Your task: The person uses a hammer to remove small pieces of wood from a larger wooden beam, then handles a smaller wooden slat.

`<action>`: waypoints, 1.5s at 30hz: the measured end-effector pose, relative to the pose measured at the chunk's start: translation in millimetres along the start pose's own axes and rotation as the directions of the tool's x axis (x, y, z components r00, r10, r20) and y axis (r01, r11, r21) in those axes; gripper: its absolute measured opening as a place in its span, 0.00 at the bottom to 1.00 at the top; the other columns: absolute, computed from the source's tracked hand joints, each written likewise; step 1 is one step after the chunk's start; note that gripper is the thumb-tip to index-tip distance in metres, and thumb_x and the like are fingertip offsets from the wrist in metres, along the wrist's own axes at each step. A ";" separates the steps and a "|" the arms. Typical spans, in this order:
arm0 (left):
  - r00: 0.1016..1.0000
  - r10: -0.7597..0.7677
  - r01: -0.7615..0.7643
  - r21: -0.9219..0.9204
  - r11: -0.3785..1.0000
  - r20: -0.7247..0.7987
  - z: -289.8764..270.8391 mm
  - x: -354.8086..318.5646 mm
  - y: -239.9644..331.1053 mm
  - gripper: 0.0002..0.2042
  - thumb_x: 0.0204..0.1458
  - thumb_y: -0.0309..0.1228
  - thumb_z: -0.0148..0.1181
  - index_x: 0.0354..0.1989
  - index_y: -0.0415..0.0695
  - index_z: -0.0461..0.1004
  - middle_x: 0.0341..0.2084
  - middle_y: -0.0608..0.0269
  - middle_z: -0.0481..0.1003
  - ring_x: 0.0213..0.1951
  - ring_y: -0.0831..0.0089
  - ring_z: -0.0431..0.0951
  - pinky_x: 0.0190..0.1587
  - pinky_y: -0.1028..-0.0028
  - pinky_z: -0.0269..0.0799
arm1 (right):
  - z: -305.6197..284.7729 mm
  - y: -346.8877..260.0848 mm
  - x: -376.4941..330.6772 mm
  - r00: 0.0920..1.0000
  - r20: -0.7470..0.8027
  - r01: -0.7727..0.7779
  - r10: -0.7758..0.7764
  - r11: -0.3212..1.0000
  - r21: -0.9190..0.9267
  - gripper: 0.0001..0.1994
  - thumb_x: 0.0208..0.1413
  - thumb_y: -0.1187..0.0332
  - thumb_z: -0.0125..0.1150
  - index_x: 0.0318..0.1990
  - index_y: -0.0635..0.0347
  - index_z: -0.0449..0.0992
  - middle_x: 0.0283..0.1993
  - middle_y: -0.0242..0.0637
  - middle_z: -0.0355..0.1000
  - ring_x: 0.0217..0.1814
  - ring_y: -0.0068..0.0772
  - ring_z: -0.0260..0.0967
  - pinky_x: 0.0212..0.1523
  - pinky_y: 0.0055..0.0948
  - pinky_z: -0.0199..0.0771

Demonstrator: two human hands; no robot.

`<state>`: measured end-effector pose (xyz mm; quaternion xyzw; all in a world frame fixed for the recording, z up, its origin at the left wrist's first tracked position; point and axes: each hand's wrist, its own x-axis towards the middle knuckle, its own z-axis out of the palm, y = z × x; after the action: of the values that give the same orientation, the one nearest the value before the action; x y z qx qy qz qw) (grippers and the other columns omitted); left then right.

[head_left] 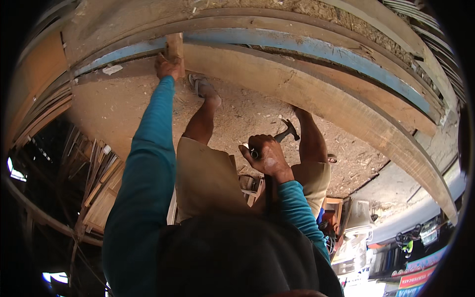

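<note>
My left hand [168, 67], at the end of an outstretched arm, is closed around a short wooden block [175, 48]. The block stands against the left end of a long wooden plank [297, 81], which stretches away to the right. In front of my body, my right hand [267, 156] grips the handle of a claw hammer. Its dark metal head [291, 129] points away from me, over the ground and short of the plank. Part of the handle is hidden inside my fist.
A blue-painted board [316, 43] and more timber lie behind the plank. The dusty ground [237, 119] is strewn with wood chips. Stacked boards [44, 114] and wooden strips [101, 188] stand at the left. A white plastic chair [359, 218] is at the lower right.
</note>
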<state>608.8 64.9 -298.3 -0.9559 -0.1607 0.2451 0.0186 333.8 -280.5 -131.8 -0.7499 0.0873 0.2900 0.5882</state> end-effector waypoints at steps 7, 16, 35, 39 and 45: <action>0.980 0.121 -0.069 -0.304 0.950 0.156 28.7 17.2 -39.5 0.44 0.47 0.53 0.69 0.63 0.30 0.62 0.54 0.39 0.73 0.55 0.53 0.75 0.57 0.61 0.71 | 27.1 2.7 6.9 0.998 0.036 -0.047 0.048 0.998 -0.038 0.18 0.55 0.56 0.62 0.23 0.61 0.72 0.28 0.46 0.73 0.35 0.53 0.73 0.39 0.45 0.73; 0.705 0.596 -0.179 -0.717 0.674 0.384 -107.2 -275.1 75.9 0.34 0.51 0.36 0.70 0.63 0.36 0.60 0.53 0.49 0.71 0.54 0.61 0.73 0.53 0.63 0.72 | -5.9 -29.8 -35.6 0.844 -0.366 -0.152 0.391 0.831 0.536 0.35 0.56 0.53 0.67 0.67 0.61 0.63 0.46 0.39 0.75 0.33 0.29 0.69 0.40 0.31 0.74; 0.401 0.907 -0.640 -0.669 0.377 0.127 -247.9 -551.4 217.4 0.37 0.55 0.48 0.64 0.66 0.34 0.61 0.61 0.42 0.66 0.62 0.50 0.67 0.62 0.59 0.65 | -192.2 -98.8 -350.3 0.468 -0.883 0.088 0.034 0.993 0.084 0.18 0.53 0.61 0.68 0.46 0.64 0.75 0.38 0.45 0.73 0.36 0.44 0.71 0.37 0.37 0.71; 0.568 0.742 -0.571 -0.480 0.666 0.355 -179.7 -502.8 141.7 0.35 0.54 0.46 0.65 0.65 0.36 0.64 0.59 0.43 0.70 0.59 0.50 0.71 0.60 0.58 0.69 | -158.3 -64.7 -439.3 0.295 -0.905 -0.208 0.305 0.945 0.251 0.19 0.53 0.57 0.68 0.41 0.65 0.75 0.32 0.45 0.72 0.32 0.41 0.71 0.34 0.38 0.71; 0.705 0.237 -0.070 -0.267 0.961 0.669 -94.6 -442.0 -43.6 0.41 0.51 0.46 0.66 0.69 0.35 0.57 0.60 0.40 0.68 0.58 0.49 0.72 0.56 0.54 0.72 | -46.1 1.5 -561.1 0.191 -0.761 -0.376 0.619 0.763 0.526 0.22 0.53 0.54 0.67 0.43 0.68 0.78 0.37 0.43 0.77 0.39 0.33 0.72 0.43 0.34 0.73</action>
<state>274.6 -29.6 -5.7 -0.7998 -0.1016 0.5666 -0.1699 -109.8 -441.8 175.0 -0.6371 0.6645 -0.0061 0.3905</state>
